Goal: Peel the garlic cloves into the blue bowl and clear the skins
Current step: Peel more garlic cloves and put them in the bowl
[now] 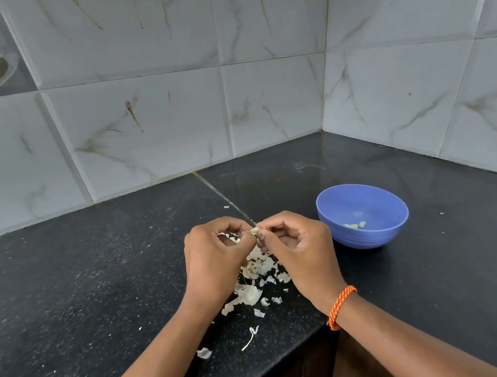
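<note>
A garlic clove [255, 231] sits pinched between both hands above the dark stone counter [92, 276], just short of the frame's centre toward 6 o'clock. The left hand [215, 257] curls its fingers inward and grips the clove from its 9 o'clock side; the right hand [297, 245] does the same from 3 o'clock, thumb and forefinger closed on the clove's tip. Whether the clove is partly bare cannot be told at this size. Directly under the hands, spreading toward 6 o'clock, lies a heap of papery garlic skins [254, 281], with a few stray flakes and a thin stem [250, 338] nearer the counter's front edge. The blue bowl [363, 215] stands at 3 o'clock from the hands, close beside the right one but not touching it, and holds a few peeled cloves [355, 225] on its bottom. An orange cord bracelet [342, 306] circles the right wrist. Marbled grey tiles [140, 123] form the corner wall behind.
</note>
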Motion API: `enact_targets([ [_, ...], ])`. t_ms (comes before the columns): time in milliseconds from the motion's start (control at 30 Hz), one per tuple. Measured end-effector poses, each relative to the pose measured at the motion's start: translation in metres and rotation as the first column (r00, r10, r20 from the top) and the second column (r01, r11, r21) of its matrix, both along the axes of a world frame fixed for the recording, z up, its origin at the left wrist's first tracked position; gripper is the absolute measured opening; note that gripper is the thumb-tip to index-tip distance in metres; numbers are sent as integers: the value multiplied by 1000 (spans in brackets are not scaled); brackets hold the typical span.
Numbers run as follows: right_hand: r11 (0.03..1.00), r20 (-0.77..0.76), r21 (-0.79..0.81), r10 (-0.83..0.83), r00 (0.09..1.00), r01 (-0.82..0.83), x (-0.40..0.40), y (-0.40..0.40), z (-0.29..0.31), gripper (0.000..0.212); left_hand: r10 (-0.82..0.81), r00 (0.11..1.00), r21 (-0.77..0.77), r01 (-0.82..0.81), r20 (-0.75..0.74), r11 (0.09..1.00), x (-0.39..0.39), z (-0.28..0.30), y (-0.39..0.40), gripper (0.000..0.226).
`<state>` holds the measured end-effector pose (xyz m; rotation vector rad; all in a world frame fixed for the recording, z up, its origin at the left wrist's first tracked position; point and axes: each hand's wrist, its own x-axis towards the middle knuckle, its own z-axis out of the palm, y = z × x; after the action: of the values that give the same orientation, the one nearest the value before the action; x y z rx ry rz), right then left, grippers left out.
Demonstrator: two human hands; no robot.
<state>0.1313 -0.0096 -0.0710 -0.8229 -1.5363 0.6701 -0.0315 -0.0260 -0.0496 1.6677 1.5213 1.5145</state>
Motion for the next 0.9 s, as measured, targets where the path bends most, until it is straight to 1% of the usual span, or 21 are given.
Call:
enact_targets([
  [167, 997, -84, -52, 56, 995, -60, 3, 4, 2, 8, -53, 995, -32, 56, 86, 998, 2, 1, -2, 16],
  [233, 995, -91, -76, 63, 994, -71, 4, 4, 1, 14, -92, 987, -41, 98, 133, 994, 3, 1, -3, 13],
  [333, 996, -53, -83, 29, 998, -33, 4, 4, 0, 23, -133, 973, -43, 143, 189, 989, 4, 2, -3, 11],
  [433, 997, 25, -11, -70, 997, 70, 2, 4, -3, 16, -145, 967, -50, 159, 209, 986, 6, 2, -3, 12],
  [500, 994, 50, 20, -106, 993, 105, 2, 6, -5, 15, -160, 959, -68, 181, 234, 981, 6, 2, -4, 13],
  [700, 998, 16, -32, -57, 998, 58, 3, 6, -5, 22, -180, 941, -117, 221, 286, 968, 6, 0, -2, 14],
  [900, 998, -25, -59, -8, 1000, 7, 2, 5, -3, 22, -204, 933, -126, 250, 296, 960, 7, -1, -3, 21],
])
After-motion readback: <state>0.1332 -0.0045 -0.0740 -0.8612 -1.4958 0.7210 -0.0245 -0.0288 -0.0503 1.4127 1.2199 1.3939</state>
